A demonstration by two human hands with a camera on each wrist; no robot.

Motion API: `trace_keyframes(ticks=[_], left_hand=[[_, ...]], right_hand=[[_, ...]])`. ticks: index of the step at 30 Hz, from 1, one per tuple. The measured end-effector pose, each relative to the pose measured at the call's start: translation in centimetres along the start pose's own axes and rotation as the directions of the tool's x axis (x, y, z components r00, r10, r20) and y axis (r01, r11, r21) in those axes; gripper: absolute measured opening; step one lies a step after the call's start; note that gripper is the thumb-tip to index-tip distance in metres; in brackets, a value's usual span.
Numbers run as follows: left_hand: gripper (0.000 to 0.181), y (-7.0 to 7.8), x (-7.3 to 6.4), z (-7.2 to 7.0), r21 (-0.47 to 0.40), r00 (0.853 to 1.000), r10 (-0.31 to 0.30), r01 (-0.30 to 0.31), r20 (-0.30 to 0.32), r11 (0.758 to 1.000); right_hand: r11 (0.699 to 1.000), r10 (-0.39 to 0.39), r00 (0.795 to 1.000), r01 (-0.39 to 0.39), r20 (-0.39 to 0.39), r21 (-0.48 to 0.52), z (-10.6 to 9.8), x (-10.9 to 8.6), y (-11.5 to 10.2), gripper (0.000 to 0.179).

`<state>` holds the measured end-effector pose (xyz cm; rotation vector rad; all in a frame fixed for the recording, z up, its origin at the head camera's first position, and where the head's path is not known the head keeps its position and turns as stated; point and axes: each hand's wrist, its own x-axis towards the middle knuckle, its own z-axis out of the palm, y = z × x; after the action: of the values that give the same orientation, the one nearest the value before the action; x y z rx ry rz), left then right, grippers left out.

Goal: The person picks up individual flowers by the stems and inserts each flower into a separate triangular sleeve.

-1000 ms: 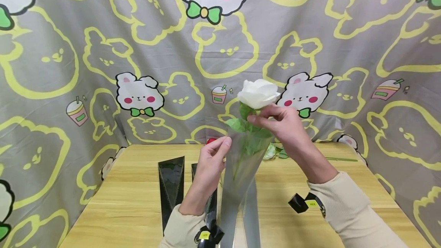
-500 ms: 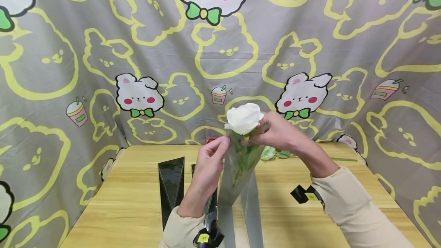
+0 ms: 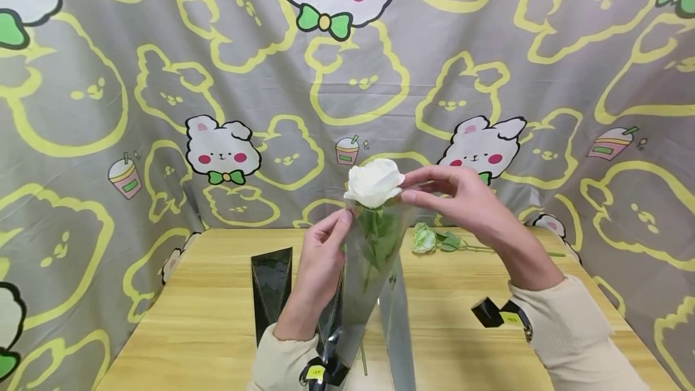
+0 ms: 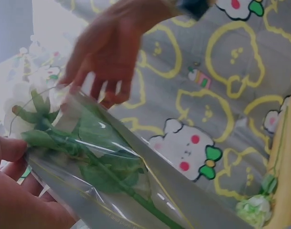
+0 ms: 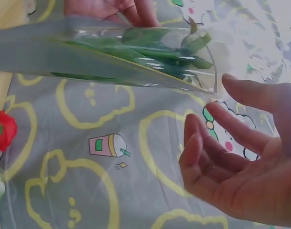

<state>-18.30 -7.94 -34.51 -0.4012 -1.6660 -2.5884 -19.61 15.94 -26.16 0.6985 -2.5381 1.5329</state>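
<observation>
In my head view I see a white rose [image 3: 374, 183], green leaves [image 3: 378, 237] and grey wrapper [image 3: 355, 306] at the centre, yellow wood-grain desk [image 3: 190, 306] below, grey curtain [image 3: 271, 92] with yellow outlines above.

A rose [image 3: 374, 184] sits in a sleeve [image 3: 359, 300] between left hand [image 3: 320, 255] and right hand [image 3: 467, 201]; on the table [image 3: 184, 312], a second flower [image 3: 424, 238] lies behind, rightward, a flat packet [image 3: 271, 282] leftward; a curtain [image 3: 260, 92] hangs behind.

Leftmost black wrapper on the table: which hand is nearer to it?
Left. In the head view, the left hand is just right of the black wrapper; the right hand is farther away, to the right of the white rose.
</observation>
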Motion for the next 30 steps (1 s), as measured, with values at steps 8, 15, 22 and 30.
trace_keyframes(ticks=[8,15,22,30], left_hand=[[0.025,2.1,0.8,-0.1,-0.017,1.0,0.021,-0.021,-0.005,1.0],[0.019,3.3,1.4,0.3,0.089,0.993,0.056,-0.065,0.102,0.994],[0.043,4.7,1.9,0.8,0.136,0.96,0.036,-0.076,0.279,0.988],[0.05,4.8,2.3,0.7,0.037,0.924,0.084,-0.105,0.373,0.994]], right_hand=[[0.998,0.011,0.996,-0.004,-0.089,0.07,1.5,-0.9,0.9,0.02],[0.994,-0.035,0.97,0.059,-0.239,0.094,1.9,-0.4,0.3,0.018],[0.991,-0.088,0.952,0.113,-0.295,0.068,2.5,0.0,-1.0,0.018],[0.974,-0.105,0.942,0.161,-0.318,0.157,3.0,-0.1,-0.8,0.017]])
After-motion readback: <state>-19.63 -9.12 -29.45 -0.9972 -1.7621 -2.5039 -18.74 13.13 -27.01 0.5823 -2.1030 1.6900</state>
